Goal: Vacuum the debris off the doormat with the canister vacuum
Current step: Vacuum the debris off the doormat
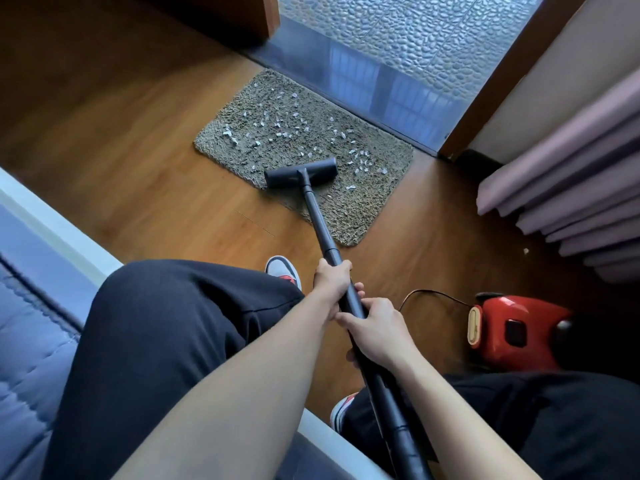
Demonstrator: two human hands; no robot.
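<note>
On the glossy wooden floor (138, 174), just before a pebbled-glass door (415, 36), lies a shaggy, olive-grey doormat (346, 216) with rounded corners. Small pale paper-like debris (277, 126) is scattered over most of its pile. A flat, matte black T-shaped floor head (300, 173) rests on the mat's near left edge, joined to a straight black tubular wand (320, 220). The left hand (332, 278) is curled round the wand higher up the tube, and the right hand (377, 330) grips it just behind, fingers wrapped underneath. To the right, a shiny red rounded canister vacuum (512, 327) sits on the floor with a thin dark cord (429, 292) looping from it, near pleated mauve curtains (571, 181).
</note>
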